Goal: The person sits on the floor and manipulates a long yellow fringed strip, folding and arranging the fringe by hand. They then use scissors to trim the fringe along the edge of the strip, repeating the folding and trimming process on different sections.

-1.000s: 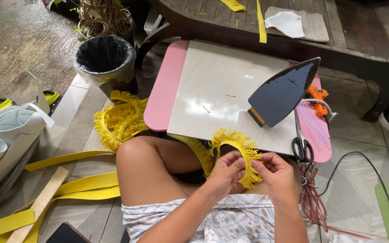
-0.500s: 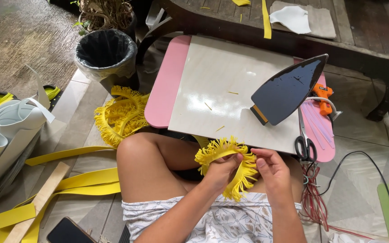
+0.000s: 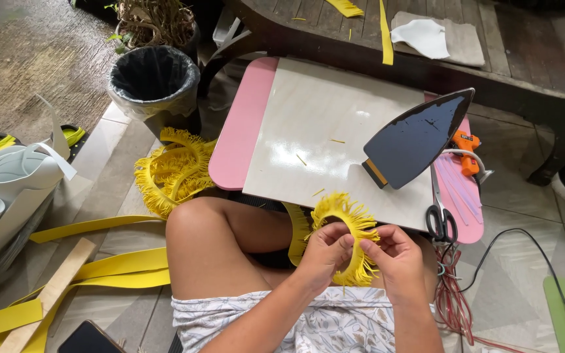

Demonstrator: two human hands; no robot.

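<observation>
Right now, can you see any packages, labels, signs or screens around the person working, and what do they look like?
Phone: on the floor at the bottom left beside the person's knee, a flat dark rectangle, its screen black and blank.
No packages, labels or signs show anywhere else in view.

Low in the frame, both hands, left hand (image 3: 325, 252) and right hand (image 3: 395, 255), pinch a yellow fringed ring (image 3: 348, 225) below the upturned iron (image 3: 416, 138).

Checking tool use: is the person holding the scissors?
No; both hands grip the yellow fringe strip, while the scissors lie on the board.
</observation>
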